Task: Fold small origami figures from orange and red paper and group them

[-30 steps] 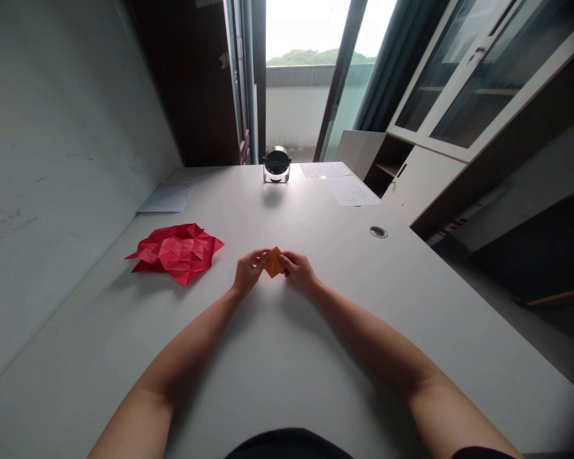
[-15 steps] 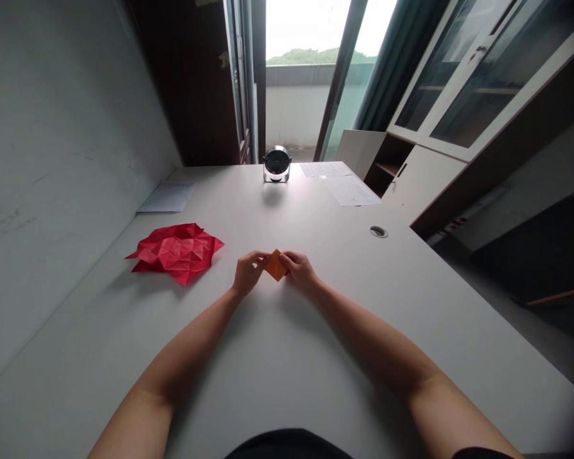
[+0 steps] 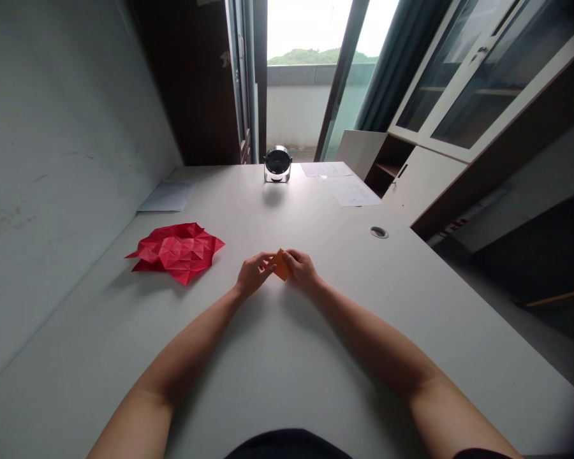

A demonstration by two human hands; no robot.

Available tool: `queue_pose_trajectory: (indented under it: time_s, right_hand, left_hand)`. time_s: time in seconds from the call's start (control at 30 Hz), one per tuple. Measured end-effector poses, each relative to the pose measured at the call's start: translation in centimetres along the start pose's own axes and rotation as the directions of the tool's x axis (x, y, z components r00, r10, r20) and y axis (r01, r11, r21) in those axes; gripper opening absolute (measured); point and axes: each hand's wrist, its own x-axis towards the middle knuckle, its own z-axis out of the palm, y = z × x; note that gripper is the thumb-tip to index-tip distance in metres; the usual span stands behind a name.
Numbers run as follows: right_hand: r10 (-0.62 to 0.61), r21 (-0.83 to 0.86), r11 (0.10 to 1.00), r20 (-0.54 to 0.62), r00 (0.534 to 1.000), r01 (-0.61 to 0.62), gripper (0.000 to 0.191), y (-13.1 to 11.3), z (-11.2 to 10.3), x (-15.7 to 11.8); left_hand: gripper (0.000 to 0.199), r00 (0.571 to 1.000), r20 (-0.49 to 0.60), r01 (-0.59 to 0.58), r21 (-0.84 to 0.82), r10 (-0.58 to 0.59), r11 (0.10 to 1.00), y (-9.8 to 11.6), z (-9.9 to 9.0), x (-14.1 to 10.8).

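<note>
Here, a small orange folded paper [image 3: 281,268] sits between your hands at the middle of the white table [image 3: 277,357]: your right hand [image 3: 304,270] pinches its right side, thumb on top, probably to steady it. Your left hand [image 3: 252,274] meets its left edge with thumb and fingertips, perhaps to work that edge, though whether they clamp it I cannot tell. A creased red paper [image 3: 179,250] lies well apart to the left, seemingly placed there to leave your forearms room.
</note>
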Motion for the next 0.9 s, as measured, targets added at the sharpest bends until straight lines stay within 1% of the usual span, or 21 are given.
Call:
queue_pose_trajectory:
  time_s: [0.17,0.37,0.5,0.73,0.9]
  right_hand:
    - [-0.003,-0.002,1.000,0.023,1.000,0.003,0.050,0.0,0.1,0.0]
    - [-0.003,0.027,1.000,0.083,0.997,0.001,0.045,-0.3,0.3,-0.2]
    - [-0.024,0.004,1.000,0.112,0.993,0.023,0.042,-0.3,0.3,-0.4]
    - [-0.038,-0.045,0.998,0.096,0.995,0.043,0.041,-0.6,0.3,-0.7]
    - [-0.038,-0.049,0.998,0.097,0.995,0.043,0.040,-1.0,0.3,-0.9]
  left_hand:
    - [0.024,1.000,-0.017,0.006,-0.006,-0.006,1.000,0.0,0.0,0.0]
    - [0.020,0.997,-0.076,0.030,-0.041,-0.033,0.999,-0.3,-0.1,0.1]
    - [0.021,0.997,-0.071,0.036,-0.076,-0.041,0.996,-0.2,-0.2,0.2]
    - [0.019,0.998,-0.070,0.006,-0.052,-0.010,0.999,0.1,-0.3,0.2]
    - [0.013,0.995,-0.090,0.038,-0.036,-0.042,0.999,-0.2,-0.2,0.2]
